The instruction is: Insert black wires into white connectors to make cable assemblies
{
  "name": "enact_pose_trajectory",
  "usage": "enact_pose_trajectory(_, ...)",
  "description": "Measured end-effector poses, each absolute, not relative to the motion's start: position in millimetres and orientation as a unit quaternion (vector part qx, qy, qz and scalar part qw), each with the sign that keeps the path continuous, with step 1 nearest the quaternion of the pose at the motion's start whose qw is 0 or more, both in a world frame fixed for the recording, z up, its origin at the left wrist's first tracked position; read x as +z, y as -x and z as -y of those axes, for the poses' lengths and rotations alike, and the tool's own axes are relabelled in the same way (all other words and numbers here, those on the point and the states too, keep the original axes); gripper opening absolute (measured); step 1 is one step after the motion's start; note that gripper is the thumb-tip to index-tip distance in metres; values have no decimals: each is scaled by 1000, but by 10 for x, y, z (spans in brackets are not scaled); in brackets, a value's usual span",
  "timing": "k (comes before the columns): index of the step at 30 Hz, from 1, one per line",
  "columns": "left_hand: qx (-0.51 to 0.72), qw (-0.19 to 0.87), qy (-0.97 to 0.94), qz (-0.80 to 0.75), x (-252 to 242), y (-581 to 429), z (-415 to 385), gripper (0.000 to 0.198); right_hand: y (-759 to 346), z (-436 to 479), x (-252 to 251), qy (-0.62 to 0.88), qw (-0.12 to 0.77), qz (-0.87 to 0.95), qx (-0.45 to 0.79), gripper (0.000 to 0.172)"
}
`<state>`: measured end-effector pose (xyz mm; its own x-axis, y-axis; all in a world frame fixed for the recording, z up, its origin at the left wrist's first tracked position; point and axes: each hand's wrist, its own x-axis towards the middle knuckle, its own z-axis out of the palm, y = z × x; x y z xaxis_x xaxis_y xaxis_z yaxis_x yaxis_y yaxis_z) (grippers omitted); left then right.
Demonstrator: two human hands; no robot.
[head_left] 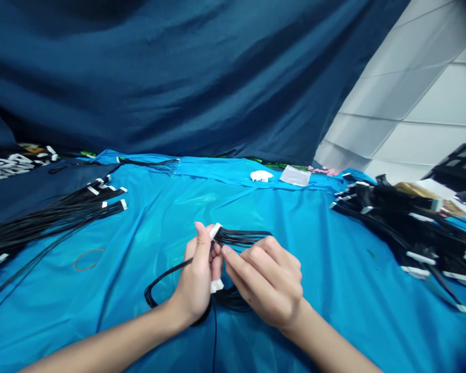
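Note:
In the middle of the head view, my left hand [196, 274] is closed on a white connector [215, 231], thumb pointing up beside it. Several thin black wires [243, 237] run from this connector to the right, behind my right hand [267, 280]. The right thumb and forefinger are pinched near the wires just under the connector; what lies between the fingertips is too small to make out. A second white connector [216, 286] shows below the left fingers. The black cable [150, 292] loops round left of my left hand, and more of it hangs under both hands.
Black wire bundles with white connectors lie at the left [62, 212] and in a pile at the right [399, 223]. A rubber band [89, 259] rests on the blue sheet [295, 316]. Toward the back are a white lump [261, 176] and a clear bag [295, 175], before a dark blue curtain [171, 77].

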<state>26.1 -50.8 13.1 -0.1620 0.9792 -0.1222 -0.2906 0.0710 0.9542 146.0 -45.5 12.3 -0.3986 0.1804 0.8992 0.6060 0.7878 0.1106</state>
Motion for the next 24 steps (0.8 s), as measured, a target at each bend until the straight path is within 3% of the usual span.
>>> enact_pose_trajectory(11, 568, 537, -389, -487, 126, -259, 509, 53, -1466, 444, 116, 238, 494, 809, -213, 16)
enact_pose_trajectory(18, 531, 527, -433, -503, 123, -266, 497, 53, -1423, 419, 118, 247, 492, 806, -219, 3)
enact_pose_trajectory(24, 519, 510, -448, -519, 59, -259, 446, 53, -1422, 362, 75, 255, 468, 820, -210, 8)
